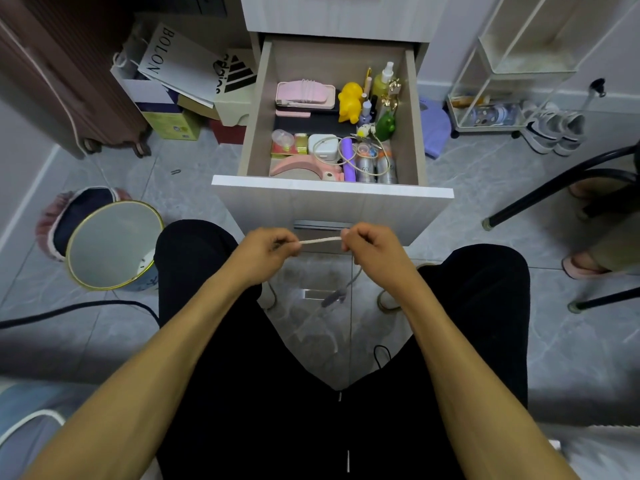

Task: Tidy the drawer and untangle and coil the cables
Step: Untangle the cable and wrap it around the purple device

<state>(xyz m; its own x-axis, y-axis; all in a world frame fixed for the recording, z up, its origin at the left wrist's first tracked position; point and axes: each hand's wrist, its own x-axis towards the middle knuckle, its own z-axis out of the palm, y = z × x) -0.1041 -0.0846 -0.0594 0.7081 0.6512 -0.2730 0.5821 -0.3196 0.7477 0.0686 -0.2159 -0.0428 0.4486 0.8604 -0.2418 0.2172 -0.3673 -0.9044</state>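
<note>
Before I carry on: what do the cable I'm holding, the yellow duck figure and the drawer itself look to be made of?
The thin white cable, stretched between the left hand and right hand, looks rubbery plastic-sheathed, matte, bending limply below. The yellow duck-shaped figure seems soft vinyl or rubber, smooth with mild sheen. The pale open drawer looks like laminated wood board, faint grain lines, matte.

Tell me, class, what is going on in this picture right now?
A seated person holds a short stretch of white cable taut between the left hand and the right hand, just in front of an open drawer. The cable's plug end dangles below the right hand. In the drawer, another cable still lies loose over a white charger and small bottles.
</note>
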